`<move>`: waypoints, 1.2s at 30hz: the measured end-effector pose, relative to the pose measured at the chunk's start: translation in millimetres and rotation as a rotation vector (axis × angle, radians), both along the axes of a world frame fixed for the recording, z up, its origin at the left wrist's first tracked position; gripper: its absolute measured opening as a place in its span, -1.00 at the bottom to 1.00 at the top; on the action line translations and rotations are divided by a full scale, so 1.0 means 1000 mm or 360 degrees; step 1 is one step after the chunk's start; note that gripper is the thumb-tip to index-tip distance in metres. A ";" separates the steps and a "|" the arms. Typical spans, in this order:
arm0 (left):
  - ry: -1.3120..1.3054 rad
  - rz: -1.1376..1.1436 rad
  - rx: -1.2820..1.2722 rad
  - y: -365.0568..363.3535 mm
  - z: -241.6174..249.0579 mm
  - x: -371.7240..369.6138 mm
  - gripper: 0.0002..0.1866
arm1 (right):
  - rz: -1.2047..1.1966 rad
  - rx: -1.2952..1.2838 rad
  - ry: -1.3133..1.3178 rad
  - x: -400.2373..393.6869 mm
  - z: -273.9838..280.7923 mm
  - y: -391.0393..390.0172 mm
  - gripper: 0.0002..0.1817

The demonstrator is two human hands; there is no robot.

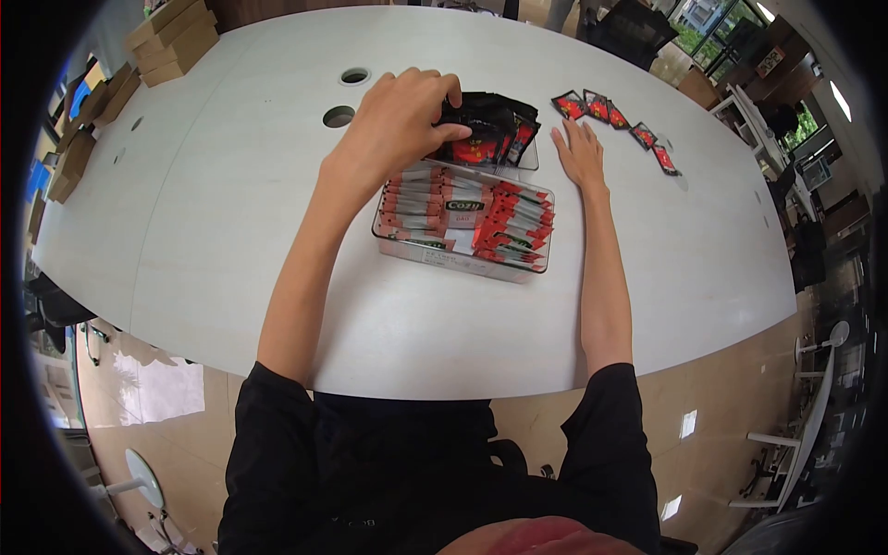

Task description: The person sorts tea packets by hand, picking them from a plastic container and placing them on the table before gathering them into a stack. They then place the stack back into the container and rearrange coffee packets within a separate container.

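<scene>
My left hand (407, 116) is at a clear plastic box (529, 159) packed with black sachets (486, 116) that have red fronts. Its thumb lies against the front of a sachet and its index finger curls behind; the other fingers are partly hidden. My right hand (581, 155) rests flat on the table with fingers stretched out, holding nothing. Just beyond its fingertips several black-and-red sachets (618, 117) lie in a loose curved row. Closer to me stands a second clear box (453, 262), filled with rows of red and pink sachets (465, 208).
Both boxes stand on a white table (444, 338) with a curved edge. Two round cable holes (354, 77) are left of the boxes. Cardboard boxes (171, 42) sit at the far left edge. A black chair (632, 35) stands beyond the far side.
</scene>
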State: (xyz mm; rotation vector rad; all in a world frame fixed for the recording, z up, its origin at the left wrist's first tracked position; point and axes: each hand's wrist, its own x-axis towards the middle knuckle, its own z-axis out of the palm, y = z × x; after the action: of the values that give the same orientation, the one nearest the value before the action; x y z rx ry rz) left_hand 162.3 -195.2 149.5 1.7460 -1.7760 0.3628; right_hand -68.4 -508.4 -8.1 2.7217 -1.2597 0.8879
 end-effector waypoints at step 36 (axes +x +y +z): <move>0.0060 0.0220 0.0984 0.020 0.024 -0.001 -0.30 | 0.0089 -0.0277 -0.0382 -0.027 0.002 0.077 -0.54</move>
State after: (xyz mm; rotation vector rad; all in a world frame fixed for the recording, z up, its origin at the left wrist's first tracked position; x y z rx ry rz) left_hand 161.4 -175.2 174.0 2.2800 -1.8656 -0.1932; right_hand -95.0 -430.9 -6.4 2.5862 -1.0820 1.2975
